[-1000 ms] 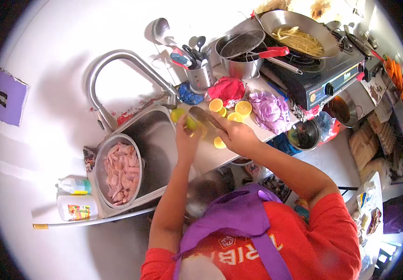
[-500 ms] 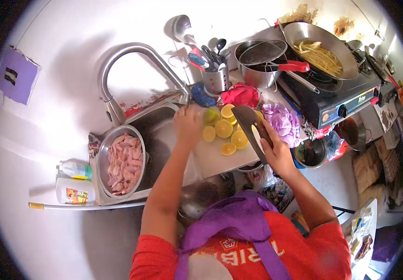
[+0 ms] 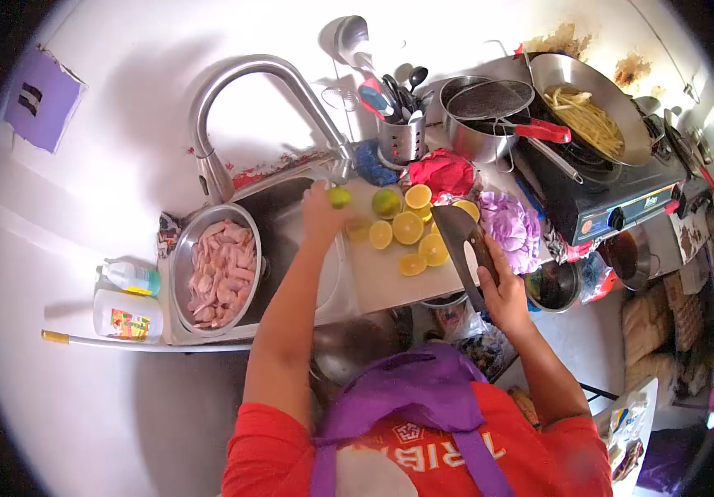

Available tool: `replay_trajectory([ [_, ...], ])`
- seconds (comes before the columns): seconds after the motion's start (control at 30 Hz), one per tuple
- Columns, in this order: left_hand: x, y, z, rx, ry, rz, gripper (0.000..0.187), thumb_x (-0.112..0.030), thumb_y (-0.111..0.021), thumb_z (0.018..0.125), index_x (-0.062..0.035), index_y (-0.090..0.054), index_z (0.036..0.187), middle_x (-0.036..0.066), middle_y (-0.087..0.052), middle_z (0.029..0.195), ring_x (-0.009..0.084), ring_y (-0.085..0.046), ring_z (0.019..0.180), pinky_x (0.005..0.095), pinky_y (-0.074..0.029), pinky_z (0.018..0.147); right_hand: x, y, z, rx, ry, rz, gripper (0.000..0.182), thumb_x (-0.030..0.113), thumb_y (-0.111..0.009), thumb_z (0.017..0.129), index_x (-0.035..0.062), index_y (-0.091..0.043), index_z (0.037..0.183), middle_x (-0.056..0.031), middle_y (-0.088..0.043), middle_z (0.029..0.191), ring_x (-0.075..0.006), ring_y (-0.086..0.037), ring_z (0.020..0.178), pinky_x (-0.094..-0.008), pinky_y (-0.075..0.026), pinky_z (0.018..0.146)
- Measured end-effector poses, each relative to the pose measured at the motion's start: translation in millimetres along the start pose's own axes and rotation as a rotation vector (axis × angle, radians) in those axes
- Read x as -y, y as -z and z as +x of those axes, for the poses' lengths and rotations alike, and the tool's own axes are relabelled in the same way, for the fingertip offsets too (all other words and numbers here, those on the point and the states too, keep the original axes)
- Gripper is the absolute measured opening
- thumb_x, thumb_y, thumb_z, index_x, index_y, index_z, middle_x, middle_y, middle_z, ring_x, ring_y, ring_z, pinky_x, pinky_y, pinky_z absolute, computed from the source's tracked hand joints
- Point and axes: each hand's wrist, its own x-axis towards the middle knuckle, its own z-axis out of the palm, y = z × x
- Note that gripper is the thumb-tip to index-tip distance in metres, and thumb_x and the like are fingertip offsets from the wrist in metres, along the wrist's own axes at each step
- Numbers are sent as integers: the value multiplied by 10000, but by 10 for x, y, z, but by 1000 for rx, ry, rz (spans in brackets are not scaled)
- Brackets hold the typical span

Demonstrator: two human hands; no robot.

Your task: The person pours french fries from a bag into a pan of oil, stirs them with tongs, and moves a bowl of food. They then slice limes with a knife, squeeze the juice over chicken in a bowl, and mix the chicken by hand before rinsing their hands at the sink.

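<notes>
My left hand (image 3: 322, 214) is at the sink's right edge, with its fingers closed around a small green citrus fruit (image 3: 338, 197). In my right hand (image 3: 502, 286) is a broad-bladed kitchen knife (image 3: 454, 240), gripped by its dark handle and tilted over the right end of the cutting board (image 3: 377, 286). Between the hands lie several cut citrus halves (image 3: 407, 228), yellow flesh facing up. Behind them sits another green citrus fruit (image 3: 387, 203). A blurred yellowish shape (image 3: 358, 229) shows just right of my left hand.
Left of the sink basin (image 3: 278, 253) stands a bowl of raw chicken pieces (image 3: 223, 269). The faucet (image 3: 208, 124) arches behind. A utensil holder (image 3: 401, 141), red cloth (image 3: 442, 172), purple cloth (image 3: 509, 230) and pot (image 3: 479, 141) line the back. A pan (image 3: 634, 99) of fries sits on the stove (image 3: 622, 195).
My left hand has moved left, away from the citrus on the board, and a green citrus fruit now shows at its fingers. The knife stays in my right hand. The view has shifted slightly.
</notes>
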Motion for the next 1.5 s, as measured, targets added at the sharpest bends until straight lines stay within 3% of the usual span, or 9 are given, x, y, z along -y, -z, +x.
replay_trajectory([
  [0.13,-108,282,-222,-31,99,-434,612,-143,-769,598,-11,-474,1119,154,-537,988,296,-536,941,368,-457,795,-49,-86,15,-42,119,-42,508,86,-525,862,69,-362,1342,-253,-558,1132,-324,-566,1064,-358,-438,887],
  [0.2,-492,453,-666,138,93,-363,576,-141,-753,622,-19,-478,1113,154,-511,1026,286,-525,961,364,-458,800,111,-166,16,48,43,-46,512,105,-531,860,72,-361,1342,-265,-563,1103,-351,-575,1032,-374,-447,873],
  [0.27,-491,252,-1254,120,-70,-226,523,-193,-728,672,15,-493,1091,191,-512,1051,327,-500,980,401,-417,849,226,-297,15,137,37,-102,522,152,-531,861,88,-353,1347,-285,-575,1026,-405,-583,947,-416,-467,826],
  [0.37,-540,146,-1529,150,48,-233,531,-215,-734,669,15,-491,1082,196,-506,1054,345,-492,994,409,-405,868,295,-471,19,278,12,-172,504,121,-519,880,61,-350,1351,-252,-574,1075,-359,-587,987,-356,-450,836],
  [0.57,-444,106,-1687,78,-126,-220,520,-187,-708,702,10,-464,1116,204,-498,1102,379,-480,1021,432,-394,883,424,-668,12,348,154,-236,509,161,-491,887,75,-330,1362,-243,-588,983,-394,-584,885,-400,-460,764],
  [0.87,-428,122,-1693,120,-58,-303,478,-111,-684,713,17,-456,1113,217,-504,1111,396,-469,1034,444,-378,900,527,-659,19,427,101,-311,521,146,-485,881,79,-312,1368,-238,-586,989,-397,-582,877,-408,-460,756],
  [1.17,-347,-55,-1677,46,-169,-265,444,-99,-687,702,-5,-480,1083,201,-529,1084,391,-483,1005,453,-379,885,589,-983,385,399,92,-317,529,151,-483,871,78,-305,1364,-248,-578,1005,-411,-571,893,-430,-456,756],
  [1.4,-318,-84,-1665,44,-143,-318,423,-82,-673,708,-4,-483,1077,197,-535,1039,393,-491,952,457,-393,840,494,-900,175,469,-61,-328,540,150,-467,873,86,-278,1374,-269,-578,968,-433,-564,851,-457,-448,740],
  [1.5,-351,-18,-1627,30,-135,-344,424,-78,-667,712,-5,-481,1086,196,-534,1033,390,-491,951,456,-399,827,387,-1093,310,424,42,-325,548,167,-469,876,94,-269,1380,-274,-577,954,-429,-568,852,-455,-450,741],
])
